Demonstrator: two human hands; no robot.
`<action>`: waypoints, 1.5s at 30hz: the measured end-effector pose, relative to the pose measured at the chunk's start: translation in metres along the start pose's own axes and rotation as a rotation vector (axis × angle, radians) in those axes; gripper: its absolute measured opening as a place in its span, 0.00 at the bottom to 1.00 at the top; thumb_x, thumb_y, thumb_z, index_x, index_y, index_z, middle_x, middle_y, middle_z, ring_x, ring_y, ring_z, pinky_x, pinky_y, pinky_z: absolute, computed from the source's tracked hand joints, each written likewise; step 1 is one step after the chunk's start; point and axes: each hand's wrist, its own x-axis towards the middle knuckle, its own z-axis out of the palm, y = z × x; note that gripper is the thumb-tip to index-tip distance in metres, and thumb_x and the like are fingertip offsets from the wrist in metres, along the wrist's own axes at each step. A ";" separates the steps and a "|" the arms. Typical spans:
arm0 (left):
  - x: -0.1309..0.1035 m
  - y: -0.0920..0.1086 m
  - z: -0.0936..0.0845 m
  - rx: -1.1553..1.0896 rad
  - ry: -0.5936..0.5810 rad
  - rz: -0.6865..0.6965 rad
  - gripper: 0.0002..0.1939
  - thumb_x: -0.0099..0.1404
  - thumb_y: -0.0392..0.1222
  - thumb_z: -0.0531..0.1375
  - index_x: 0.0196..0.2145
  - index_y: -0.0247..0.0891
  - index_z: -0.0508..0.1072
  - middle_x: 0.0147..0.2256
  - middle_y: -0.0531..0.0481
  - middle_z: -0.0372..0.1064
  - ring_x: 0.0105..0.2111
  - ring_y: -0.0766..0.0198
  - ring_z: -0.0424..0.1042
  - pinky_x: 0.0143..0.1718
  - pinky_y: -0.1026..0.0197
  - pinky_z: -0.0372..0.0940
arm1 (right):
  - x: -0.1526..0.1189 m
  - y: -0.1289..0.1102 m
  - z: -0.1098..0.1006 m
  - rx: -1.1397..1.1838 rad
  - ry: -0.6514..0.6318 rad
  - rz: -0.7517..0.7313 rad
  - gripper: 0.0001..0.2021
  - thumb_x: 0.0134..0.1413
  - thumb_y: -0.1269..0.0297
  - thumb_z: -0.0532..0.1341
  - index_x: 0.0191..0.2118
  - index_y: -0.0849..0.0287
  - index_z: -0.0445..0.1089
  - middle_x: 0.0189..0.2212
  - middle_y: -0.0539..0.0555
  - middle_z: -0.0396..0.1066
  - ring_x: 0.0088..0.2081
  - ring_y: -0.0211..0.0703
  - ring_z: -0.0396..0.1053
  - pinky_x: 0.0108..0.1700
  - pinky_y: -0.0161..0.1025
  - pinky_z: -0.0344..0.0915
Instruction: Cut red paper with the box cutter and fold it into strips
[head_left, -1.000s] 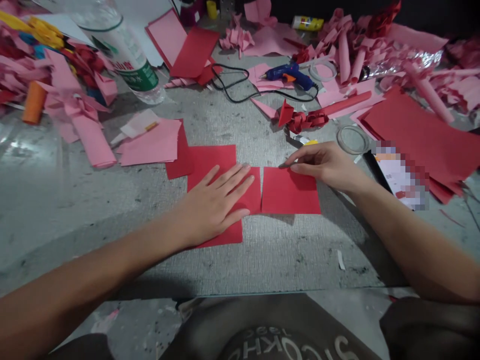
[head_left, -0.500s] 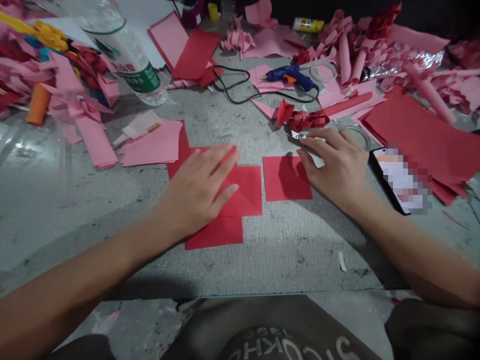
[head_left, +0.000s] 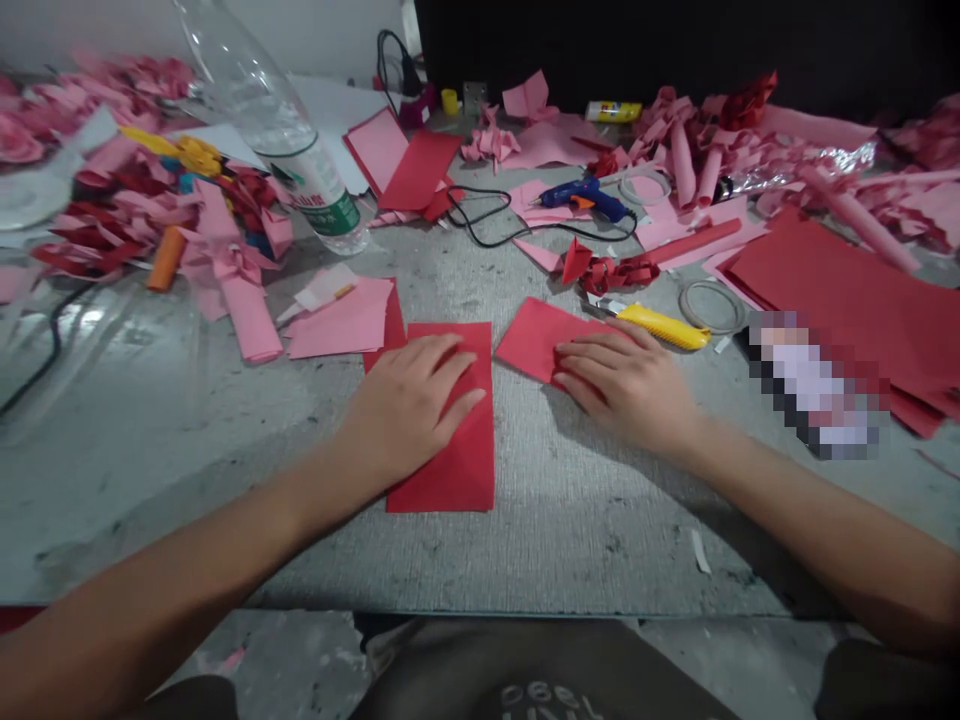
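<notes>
Two red sheets under our palms: the left hand (head_left: 409,405) lies flat, fingers spread, on the tall red rectangle (head_left: 450,455); the right hand (head_left: 626,385) presses flat on the smaller red piece (head_left: 536,335). Yellow utility knife (head_left: 660,325) sits just beyond the right fingers.

Left hand (head_left: 409,405) lies flat on a rectangular paper sheet (head_left: 457,450) at table (head_left: 525,540) centre. Right hand (head_left: 626,385) rests on a smaller paper piece (head_left: 532,335), just right of the sheet, a gap between them. Utility knife (head_left: 660,325) lies just behind the right hand, a tape ring (head_left: 709,305) to its right. Glue gun (head_left: 581,195) sits farther back, its cord trailing left. Plastic bottle (head_left: 289,145) lies tilted behind and left of the left hand. Stacked paper sheets (head_left: 840,290) at far right.
</notes>
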 end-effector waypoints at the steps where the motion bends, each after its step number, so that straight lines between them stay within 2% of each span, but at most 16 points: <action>1: -0.002 0.004 -0.001 0.026 -0.001 0.013 0.24 0.80 0.55 0.57 0.59 0.35 0.78 0.63 0.30 0.74 0.61 0.35 0.74 0.62 0.32 0.68 | 0.000 0.002 0.000 -0.023 0.030 0.043 0.10 0.74 0.62 0.63 0.50 0.51 0.84 0.51 0.55 0.86 0.53 0.59 0.82 0.66 0.65 0.67; 2: -0.005 0.008 -0.002 0.042 -0.008 0.041 0.22 0.79 0.56 0.58 0.55 0.36 0.80 0.59 0.31 0.76 0.57 0.36 0.76 0.58 0.33 0.70 | 0.000 0.003 0.000 -0.034 0.048 0.073 0.10 0.74 0.62 0.63 0.50 0.51 0.84 0.50 0.56 0.86 0.53 0.59 0.82 0.65 0.65 0.68; 4: -0.011 0.018 0.000 0.044 -0.048 0.161 0.20 0.79 0.54 0.59 0.54 0.36 0.80 0.57 0.31 0.78 0.54 0.37 0.78 0.55 0.35 0.72 | 0.001 0.002 0.001 -0.023 0.070 0.090 0.10 0.73 0.63 0.63 0.52 0.50 0.83 0.49 0.56 0.86 0.54 0.59 0.81 0.64 0.64 0.69; 6: -0.016 0.024 0.004 0.009 -0.118 0.378 0.20 0.79 0.49 0.59 0.60 0.35 0.78 0.62 0.31 0.76 0.59 0.37 0.76 0.60 0.36 0.71 | 0.001 0.001 0.003 0.013 0.087 0.068 0.12 0.73 0.64 0.64 0.55 0.50 0.82 0.52 0.56 0.85 0.57 0.59 0.80 0.66 0.63 0.68; 8: -0.019 0.026 0.007 -0.037 -0.217 0.611 0.23 0.77 0.40 0.59 0.66 0.34 0.72 0.69 0.33 0.70 0.68 0.40 0.71 0.68 0.37 0.66 | 0.001 -0.001 0.003 0.066 0.082 0.026 0.13 0.72 0.64 0.64 0.58 0.51 0.80 0.55 0.56 0.84 0.59 0.58 0.79 0.68 0.62 0.67; 9: -0.020 0.025 0.008 -0.060 -0.267 0.697 0.27 0.74 0.35 0.59 0.69 0.34 0.69 0.72 0.34 0.66 0.71 0.43 0.67 0.72 0.39 0.63 | 0.001 -0.002 0.003 0.093 0.064 -0.001 0.14 0.72 0.63 0.65 0.59 0.52 0.79 0.57 0.57 0.84 0.60 0.58 0.79 0.69 0.62 0.66; 11: -0.021 0.021 0.008 -0.098 -0.338 0.778 0.36 0.67 0.30 0.60 0.72 0.35 0.66 0.75 0.37 0.61 0.75 0.48 0.63 0.76 0.40 0.59 | 0.000 -0.003 0.002 0.134 0.011 -0.054 0.17 0.71 0.61 0.66 0.62 0.52 0.78 0.60 0.57 0.82 0.63 0.58 0.77 0.71 0.63 0.63; 14: -0.021 0.017 0.006 -0.123 -0.318 0.740 0.38 0.63 0.31 0.62 0.71 0.38 0.68 0.75 0.39 0.62 0.74 0.45 0.65 0.75 0.36 0.61 | -0.002 -0.004 0.000 0.165 -0.037 -0.125 0.21 0.69 0.56 0.68 0.64 0.49 0.76 0.63 0.55 0.80 0.65 0.59 0.75 0.73 0.64 0.60; 18: -0.018 0.018 0.009 -0.142 -0.150 0.504 0.25 0.77 0.41 0.60 0.68 0.35 0.72 0.70 0.35 0.69 0.70 0.40 0.70 0.69 0.37 0.68 | -0.003 -0.005 -0.001 0.174 -0.062 -0.249 0.25 0.66 0.48 0.70 0.64 0.53 0.77 0.58 0.58 0.83 0.59 0.60 0.78 0.65 0.61 0.67; 20: -0.016 0.019 0.012 -0.154 -0.113 0.391 0.27 0.80 0.49 0.59 0.70 0.32 0.70 0.71 0.31 0.66 0.72 0.40 0.68 0.71 0.38 0.66 | -0.003 -0.005 -0.001 0.172 -0.078 -0.317 0.25 0.67 0.48 0.70 0.62 0.56 0.78 0.57 0.59 0.83 0.58 0.59 0.79 0.63 0.60 0.69; 22: -0.016 0.019 0.015 -0.159 -0.112 0.343 0.31 0.81 0.53 0.59 0.72 0.30 0.68 0.72 0.30 0.63 0.73 0.41 0.66 0.74 0.39 0.64 | -0.003 -0.005 -0.002 0.159 -0.088 -0.368 0.22 0.69 0.51 0.69 0.60 0.59 0.78 0.58 0.60 0.83 0.59 0.58 0.79 0.63 0.58 0.69; 27: -0.023 0.021 0.014 -0.002 -0.124 0.344 0.33 0.84 0.53 0.53 0.73 0.23 0.66 0.73 0.29 0.62 0.74 0.42 0.65 0.75 0.41 0.63 | -0.005 -0.006 -0.005 0.082 -0.070 -0.409 0.18 0.72 0.55 0.67 0.57 0.63 0.80 0.56 0.61 0.84 0.55 0.57 0.81 0.61 0.57 0.72; 33: -0.026 0.022 0.011 0.125 -0.126 0.345 0.33 0.85 0.53 0.47 0.73 0.23 0.65 0.74 0.31 0.60 0.73 0.44 0.66 0.73 0.41 0.65 | -0.008 -0.006 -0.009 0.014 -0.067 -0.394 0.16 0.73 0.54 0.66 0.55 0.61 0.80 0.56 0.58 0.84 0.56 0.57 0.80 0.60 0.58 0.72; 37: -0.026 0.019 0.012 0.122 -0.128 0.358 0.33 0.86 0.53 0.45 0.74 0.25 0.64 0.74 0.32 0.60 0.74 0.44 0.64 0.73 0.39 0.64 | -0.009 -0.003 -0.011 -0.032 -0.068 -0.401 0.17 0.73 0.54 0.66 0.54 0.63 0.80 0.56 0.58 0.84 0.57 0.58 0.80 0.61 0.58 0.72; 40: -0.024 0.018 0.011 0.089 -0.130 0.348 0.32 0.86 0.52 0.47 0.74 0.26 0.64 0.75 0.32 0.60 0.75 0.45 0.63 0.75 0.40 0.62 | -0.009 -0.001 -0.012 -0.033 -0.062 -0.394 0.18 0.73 0.54 0.67 0.55 0.63 0.80 0.56 0.59 0.84 0.56 0.59 0.79 0.61 0.58 0.72; 45: -0.025 0.026 0.009 0.062 -0.108 0.351 0.30 0.85 0.47 0.49 0.75 0.23 0.62 0.76 0.31 0.55 0.77 0.45 0.57 0.76 0.41 0.59 | -0.009 -0.006 -0.012 0.007 -0.047 -0.403 0.18 0.73 0.56 0.66 0.60 0.61 0.78 0.59 0.59 0.82 0.57 0.59 0.80 0.61 0.59 0.72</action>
